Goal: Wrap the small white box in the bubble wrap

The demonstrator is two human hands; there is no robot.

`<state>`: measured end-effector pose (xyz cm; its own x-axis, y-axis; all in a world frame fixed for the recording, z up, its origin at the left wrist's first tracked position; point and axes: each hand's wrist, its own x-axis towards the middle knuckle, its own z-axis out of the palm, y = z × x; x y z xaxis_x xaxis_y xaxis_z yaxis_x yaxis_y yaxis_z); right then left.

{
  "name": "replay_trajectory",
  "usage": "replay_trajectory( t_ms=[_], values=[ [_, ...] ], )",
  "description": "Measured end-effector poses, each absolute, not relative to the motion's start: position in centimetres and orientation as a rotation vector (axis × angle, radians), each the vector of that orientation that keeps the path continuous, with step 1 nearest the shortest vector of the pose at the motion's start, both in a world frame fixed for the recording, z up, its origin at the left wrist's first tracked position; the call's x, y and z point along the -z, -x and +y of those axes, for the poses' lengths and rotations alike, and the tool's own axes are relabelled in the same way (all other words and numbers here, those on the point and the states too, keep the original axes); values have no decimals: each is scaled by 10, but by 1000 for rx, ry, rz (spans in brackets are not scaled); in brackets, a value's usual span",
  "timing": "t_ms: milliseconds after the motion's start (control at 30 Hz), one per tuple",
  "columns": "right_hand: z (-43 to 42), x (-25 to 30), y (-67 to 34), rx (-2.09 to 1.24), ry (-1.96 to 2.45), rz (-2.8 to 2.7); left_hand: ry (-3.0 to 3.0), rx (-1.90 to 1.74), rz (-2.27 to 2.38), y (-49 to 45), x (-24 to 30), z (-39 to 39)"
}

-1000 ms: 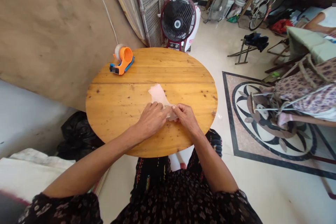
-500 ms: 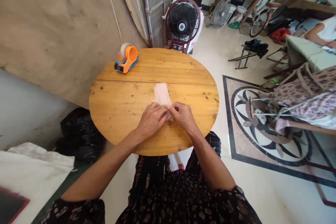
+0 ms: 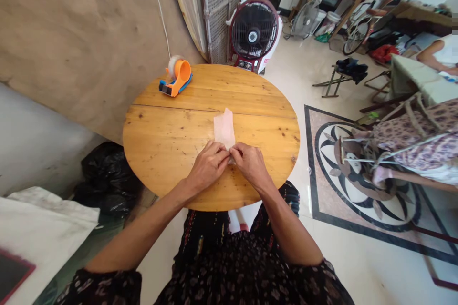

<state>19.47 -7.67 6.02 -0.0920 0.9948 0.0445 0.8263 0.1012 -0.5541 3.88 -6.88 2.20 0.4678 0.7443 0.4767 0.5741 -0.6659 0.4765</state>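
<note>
A pale, thin plastic bag point(image 3: 223, 127) lies on the round wooden table point(image 3: 164, 143), pointing away from me. My left hand point(image 3: 208, 166) and my right hand point(image 3: 249, 163) meet at its near end, fingers curled and pinching the bag's edge between them. The near end of the bag is hidden under my fingers. An orange tape dispenser point(image 3: 176, 77) with a roll of clear tape sits at the table's far left edge, well away from both hands.
A dark floor fan point(image 3: 253, 34) stands just behind the table. Black bags point(image 3: 100, 176) lie on the floor at the left. A folding stool point(image 3: 339, 72) and cluttered furniture stand at the right, where another person's arm point(image 3: 434, 50) shows.
The bag has swung from a leftward slant to pointing straight away from me. My hands have drawn closer together at its near end. The camera has shifted slightly.
</note>
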Motion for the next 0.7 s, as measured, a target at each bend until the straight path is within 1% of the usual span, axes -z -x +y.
replay_trajectory(
  t_ms=[233, 400, 567, 700],
  values=[
    [-85, -59, -198, -617, 1631, -2048, -2329, -1158, 1078, -35, -18, -71],
    [-84, -56, -206, -704, 1513, -2089, -2336, -1138, 990, -29, -19, -68],
    [-79, -47, -214, -847, 1424, -2016, -2431, -1062, 977, -26, -21, -66],
    [-80, -46, -212, -792, 1437, -2044, -2356, -1087, 982, -26, -22, -67]
  ],
)
